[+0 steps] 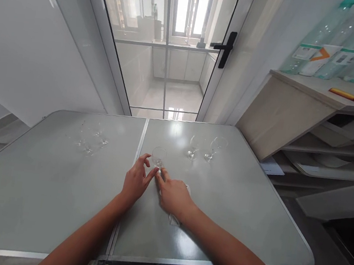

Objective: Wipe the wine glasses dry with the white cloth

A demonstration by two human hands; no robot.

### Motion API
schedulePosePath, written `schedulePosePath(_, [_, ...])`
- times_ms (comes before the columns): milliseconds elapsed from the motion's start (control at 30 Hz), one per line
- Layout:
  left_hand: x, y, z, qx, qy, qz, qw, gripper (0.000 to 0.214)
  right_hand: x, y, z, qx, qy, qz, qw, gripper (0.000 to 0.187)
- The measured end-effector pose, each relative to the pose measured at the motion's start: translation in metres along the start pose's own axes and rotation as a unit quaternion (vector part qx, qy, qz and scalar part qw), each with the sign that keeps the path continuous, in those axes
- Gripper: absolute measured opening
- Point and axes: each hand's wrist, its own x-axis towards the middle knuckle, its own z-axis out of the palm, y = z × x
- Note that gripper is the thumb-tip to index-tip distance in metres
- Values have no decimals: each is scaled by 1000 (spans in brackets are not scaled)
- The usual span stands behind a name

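Observation:
A clear stemmed wine glass (159, 153) stands near the table's seam, in front of me. My left hand (137, 179) curls at its left side, with the thumb at the stem and the fingers bent beside the bowl. From the right, my right hand (173, 193) reaches its fingertips to the foot of the glass; both hands seem to grip it low down. A white cloth (174, 220) lies under my right hand and is mostly hidden by it.
Two stemmed glasses (193, 148) stand to the right on the grey table (71, 205). Several more glasses (90, 142) are grouped on the left. Beyond the far edge is a glass door (183, 85). A shelf unit (295, 109) with plastic bottles (335, 58) borders the right.

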Motion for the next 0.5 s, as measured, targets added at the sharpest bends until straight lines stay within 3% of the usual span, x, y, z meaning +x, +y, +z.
schedulePosePath(133, [0, -1, 1, -6, 3, -8, 1000, 38, 2, 4, 1, 7, -20, 68, 997, 81])
schedulePosePath(267, [0, -2, 2, -15, -2, -15, 1000, 36, 11, 26, -1, 13, -16, 141, 990, 77])
schedulePosePath(500, [0, -2, 5, -23, -9, -22, 999, 35, 26, 62, 1, 39, 13, 153, 987, 75])
